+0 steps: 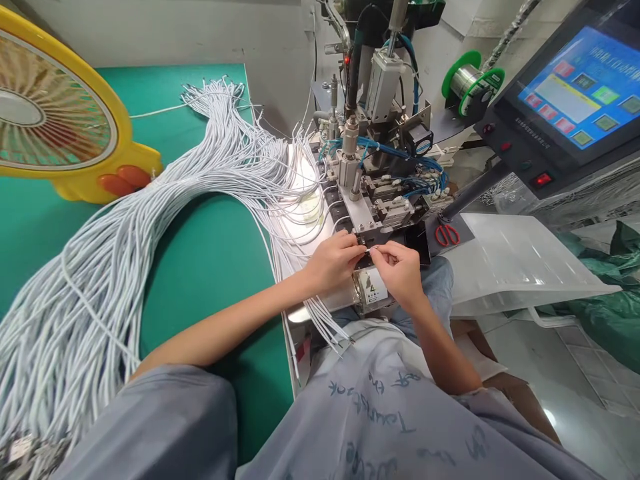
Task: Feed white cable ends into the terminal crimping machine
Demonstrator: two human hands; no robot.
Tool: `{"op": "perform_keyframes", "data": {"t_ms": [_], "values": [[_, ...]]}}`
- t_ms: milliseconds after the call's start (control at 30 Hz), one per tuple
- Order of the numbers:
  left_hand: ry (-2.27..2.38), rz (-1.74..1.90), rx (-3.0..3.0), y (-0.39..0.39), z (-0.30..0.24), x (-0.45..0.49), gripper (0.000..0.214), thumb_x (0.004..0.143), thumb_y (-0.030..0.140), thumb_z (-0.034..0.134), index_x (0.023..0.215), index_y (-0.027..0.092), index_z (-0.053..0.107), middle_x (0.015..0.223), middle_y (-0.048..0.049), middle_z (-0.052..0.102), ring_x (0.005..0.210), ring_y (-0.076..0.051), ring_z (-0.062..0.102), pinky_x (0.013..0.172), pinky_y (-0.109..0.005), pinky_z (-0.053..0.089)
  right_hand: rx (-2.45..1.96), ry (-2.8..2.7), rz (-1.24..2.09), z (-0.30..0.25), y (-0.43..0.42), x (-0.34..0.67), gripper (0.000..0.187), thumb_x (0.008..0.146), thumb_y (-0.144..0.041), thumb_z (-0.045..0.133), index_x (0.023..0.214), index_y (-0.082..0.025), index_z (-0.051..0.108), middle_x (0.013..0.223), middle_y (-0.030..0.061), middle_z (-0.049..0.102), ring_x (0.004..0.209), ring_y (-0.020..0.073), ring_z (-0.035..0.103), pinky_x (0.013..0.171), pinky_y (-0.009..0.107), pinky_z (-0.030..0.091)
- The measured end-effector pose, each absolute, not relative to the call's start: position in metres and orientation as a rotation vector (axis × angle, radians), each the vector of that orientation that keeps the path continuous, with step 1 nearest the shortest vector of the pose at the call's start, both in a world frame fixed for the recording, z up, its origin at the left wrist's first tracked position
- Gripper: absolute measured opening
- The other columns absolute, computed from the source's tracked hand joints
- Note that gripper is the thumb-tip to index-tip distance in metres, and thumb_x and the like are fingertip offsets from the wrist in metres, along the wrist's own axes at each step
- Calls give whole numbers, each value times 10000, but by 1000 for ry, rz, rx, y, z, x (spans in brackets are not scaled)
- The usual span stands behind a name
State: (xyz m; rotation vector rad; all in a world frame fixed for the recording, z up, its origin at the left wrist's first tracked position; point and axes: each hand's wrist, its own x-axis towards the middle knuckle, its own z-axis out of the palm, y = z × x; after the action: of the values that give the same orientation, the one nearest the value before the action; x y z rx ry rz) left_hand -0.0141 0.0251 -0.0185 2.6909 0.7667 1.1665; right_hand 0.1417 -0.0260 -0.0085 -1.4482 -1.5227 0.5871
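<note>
My left hand is closed in a pinch at the front of the machine, on the end of a white cable. Facing it, my right hand also pinches, its fingertips meeting the left ones at the small pale cable end. What exactly lies between the right fingertips is too small to make out. A large bundle of white cables runs across the green table on the left, and several cable ends lead to the machine's front.
A yellow fan stands on the green table. At right are a screen panel, a solder wire spool, red-handled scissors and a translucent sheet. A labelled box sits below my hands.
</note>
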Motion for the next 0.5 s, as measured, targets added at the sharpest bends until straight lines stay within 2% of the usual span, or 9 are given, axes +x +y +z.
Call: {"op": "perform_keyframes", "data": {"t_ms": [167, 367, 500], "values": [[810, 1162, 2699, 25, -23, -14, 231, 880, 145, 469, 745, 140, 656, 609, -23, 548, 578, -122, 456, 507, -238, 341, -1431, -1528, 685, -11, -19, 144, 232, 765, -217, 557, 548, -145, 597, 507, -40, 374, 491, 78, 327, 478, 239, 279], [872, 1048, 2335, 21, -18, -13, 153, 848, 180, 549, 763, 156, 674, 588, 16, 553, 529, -80, 483, 493, -201, 348, -1292, -1368, 668, -24, -15, 137, 193, 785, -279, 578, 678, -152, 676, 552, -27, 419, 517, 89, 366, 476, 238, 290], [874, 1088, 2440, 23, -17, -14, 166, 861, 193, 530, 783, 157, 672, 612, 2, 567, 559, -93, 492, 505, -213, 352, -1305, -1396, 691, -22, -15, 138, 211, 794, -284, 564, 658, -152, 658, 552, -26, 419, 524, 92, 371, 487, 239, 302]]}}
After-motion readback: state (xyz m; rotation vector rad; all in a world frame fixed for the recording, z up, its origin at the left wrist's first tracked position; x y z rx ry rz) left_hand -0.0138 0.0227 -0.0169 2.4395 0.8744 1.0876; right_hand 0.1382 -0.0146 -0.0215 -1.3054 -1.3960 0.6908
